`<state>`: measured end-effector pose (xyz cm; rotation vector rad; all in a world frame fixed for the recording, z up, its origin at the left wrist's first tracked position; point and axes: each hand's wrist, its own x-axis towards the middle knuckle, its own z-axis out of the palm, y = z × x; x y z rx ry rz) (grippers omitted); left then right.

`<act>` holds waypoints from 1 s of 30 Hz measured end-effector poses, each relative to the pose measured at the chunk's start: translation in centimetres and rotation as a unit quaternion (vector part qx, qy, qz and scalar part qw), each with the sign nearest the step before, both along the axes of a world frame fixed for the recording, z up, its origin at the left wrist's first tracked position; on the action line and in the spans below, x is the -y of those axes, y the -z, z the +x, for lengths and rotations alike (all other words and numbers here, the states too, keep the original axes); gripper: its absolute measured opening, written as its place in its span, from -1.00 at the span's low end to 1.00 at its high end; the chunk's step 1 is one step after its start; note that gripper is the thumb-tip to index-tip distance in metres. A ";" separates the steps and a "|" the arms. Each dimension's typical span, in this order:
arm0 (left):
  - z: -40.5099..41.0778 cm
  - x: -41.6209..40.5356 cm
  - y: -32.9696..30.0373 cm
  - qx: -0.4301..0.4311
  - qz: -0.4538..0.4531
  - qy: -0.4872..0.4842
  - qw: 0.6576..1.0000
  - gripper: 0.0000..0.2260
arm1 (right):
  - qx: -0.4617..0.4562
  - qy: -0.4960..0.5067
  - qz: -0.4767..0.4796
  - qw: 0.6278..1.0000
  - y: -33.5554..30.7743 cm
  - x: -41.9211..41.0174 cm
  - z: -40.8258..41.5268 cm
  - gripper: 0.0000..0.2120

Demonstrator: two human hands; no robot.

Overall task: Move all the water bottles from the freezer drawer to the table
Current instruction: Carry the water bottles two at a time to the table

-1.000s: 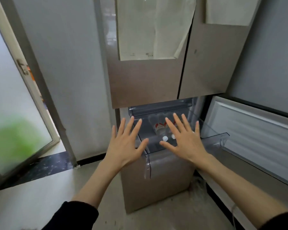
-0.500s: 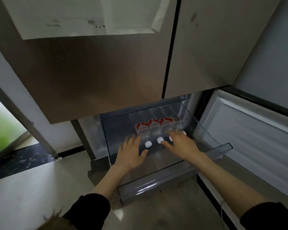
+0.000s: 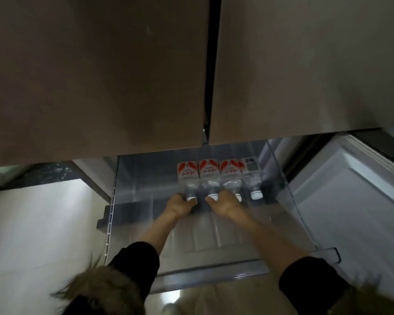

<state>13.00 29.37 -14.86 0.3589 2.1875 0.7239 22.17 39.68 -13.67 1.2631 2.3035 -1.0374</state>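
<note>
Clear plastic walls of the freezer drawer (image 3: 114,201), pulled out toward me, hold four water bottles lying side by side at the far right, white caps pointing near. Going left to right: my left hand (image 3: 179,206) has its fingers (image 3: 192,201) curled at the cap end of the first bottle (image 3: 188,178); my right hand (image 3: 223,204) reaches to the necks of the second bottle (image 3: 209,178) and third bottle (image 3: 230,177), though whether it has closed on either I cannot tell. The fourth bottle (image 3: 251,178) lies untouched, just beside the drawer's right wall. I judge these full bottles fairly heavy, stiff if frozen, and likely slick with cold, so a grip round the body below the red label should serve better than a pinch at the cap. The bottle bases hide under the fridge doors (image 3: 123,76); the bench is out of view, and motion blur smears my fingertips.
</note>
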 end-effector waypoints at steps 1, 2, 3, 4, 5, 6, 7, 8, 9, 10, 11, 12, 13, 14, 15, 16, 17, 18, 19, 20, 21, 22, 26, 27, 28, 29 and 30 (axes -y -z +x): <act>0.1 -0.4 0.2 0.010 0.000 -0.015 1.000 -0.69 | 0.001 0.002 0.000 1.000 0.3 0.0 -0.3 -0.55; 0.2 -0.8 0.5 0.013 -0.006 -0.027 1.000 -0.68 | 0.003 0.004 0.003 1.000 0.5 0.1 -0.5 -0.55; 0.2 -1.1 0.7 0.009 -0.014 -0.035 0.999 -0.67 | 0.001 0.006 0.008 1.000 0.7 0.1 -0.7 -0.54; 0.3 -1.2 0.8 0.002 -0.019 -0.044 0.999 -0.67 | -0.001 0.009 0.012 1.000 0.9 0.1 -0.8 -0.54; 0.2 -1.4 0.9 -0.001 -0.021 -0.053 0.998 -0.68 | -0.004 0.011 0.018 1.000 1.0 0.1 -0.9 -0.54; 0.1 -1.4 1.0 0.002 -0.019 -0.061 0.998 -0.70 | -0.002 0.014 0.019 1.000 1.0 0.0 -1.0 -0.55; 0.0 -1.4 1.0 0.007 -0.015 -0.064 0.998 -0.72 | -0.003 0.016 0.016 1.000 1.0 -0.1 -1.0 -0.56; -0.1 -1.2 0.8 0.017 -0.012 -0.063 0.998 -0.73 | -0.002 0.017 0.004 1.000 1.0 -0.2 -1.0 -0.58; -0.2 -0.9 0.7 0.024 -0.011 -0.056 0.998 -0.72 | -0.004 0.016 -0.007 1.000 1.1 -0.4 -0.9 -0.61; -0.3 -0.4 0.7 0.029 -0.013 -0.052 0.998 -0.71 | -0.005 0.018 -0.020 1.000 1.2 -0.4 -0.6 -0.65; -0.4 0.2 0.8 0.031 -0.009 -0.054 0.998 -0.71 | -0.010 0.021 -0.028 0.999 1.5 -0.5 -0.3 -0.67; -0.5 0.8 0.8 0.033 0.000 -0.060 0.998 -0.73 | -0.010 0.026 -0.034 0.999 1.6 -0.5 0.1 -0.67; -0.5 1.4 0.8 0.031 0.013 -0.062 0.998 -0.77 | -0.008 0.028 -0.037 0.999 1.7 -0.5 0.4 -0.67; -0.6 2.0 0.6 0.022 0.021 -0.060 0.998 -0.81 | -0.007 0.032 -0.041 0.999 1.6 -0.4 0.8 -0.67; -0.7 2.4 0.2 0.007 0.028 -0.056 0.998 -0.84 | -0.011 0.035 -0.042 0.998 1.3 -0.3 1.0 -0.69; -0.8 2.7 -0.3 -0.011 0.039 -0.050 0.998 -0.85 | -0.017 0.040 -0.044 0.998 0.9 -0.1 1.1 -0.71; -1.0 3.1 -1.1 -0.033 0.056 -0.044 0.997 -0.86 | -0.029 0.048 -0.043 0.998 0.5 0.0 1.2 -0.71; -1.2 3.5 -2.0 -0.059 0.073 -0.038 0.995 -0.85 | -0.046 0.062 -0.041 0.996 -0.1 0.1 1.4 -0.71; -1.4 4.0 -3.0 -0.089 0.085 -0.037 0.992 -0.83 | -0.066 0.080 -0.036 0.994 -0.7 0.2 1.6 -0.71; -1.6 4.5 -3.9 -0.122 0.085 -0.042 0.988 -0.77 | -0.084 0.097 -0.023 0.991 -1.4 0.3 1.9 -0.71; -1.5 5.1 -4.8 -0.152 0.076 -0.053 0.984 -0.71 | -0.100 0.110 0.000 0.989 -2.2 0.4 2.3 -0.69; -1.4 5.7 -5.8 -0.176 0.066 -0.061 0.980 -0.68 | -0.115 0.120 0.024 0.986 -3.0 0.7 2.7 -0.68; -0.8 7.7 -9.6 -0.260 0.077 -0.061 0.961 -0.65 | -0.198 0.105 0.131 0.966 -6.9 2.3 4.5 -0.68; -0.9 8.2 -10.4 -0.289 0.080 -0.055 0.952 -0.65 | -0.215 0.086 0.159 0.960 -7.8 2.9 4.7 -0.69; -1.0 8.6 -11.2 -0.317 0.086 -0.047 0.943 -0.65 | -0.231 0.069 0.182 0.953 -8.6 3.3 4.7 -0.70; -1.2 9.0 -11.7 -0.338 0.093 -0.034 0.936 -0.65 | -0.246 0.056 0.202 0.946 -9.2 3.6 4.6 -0.70; -1.3 9.4 -12.2 -0.352 0.099 -0.020 0.931 -0.65 | -0.259 0.046 0.218 0.940 -9.9 3.9 4.3 -0.71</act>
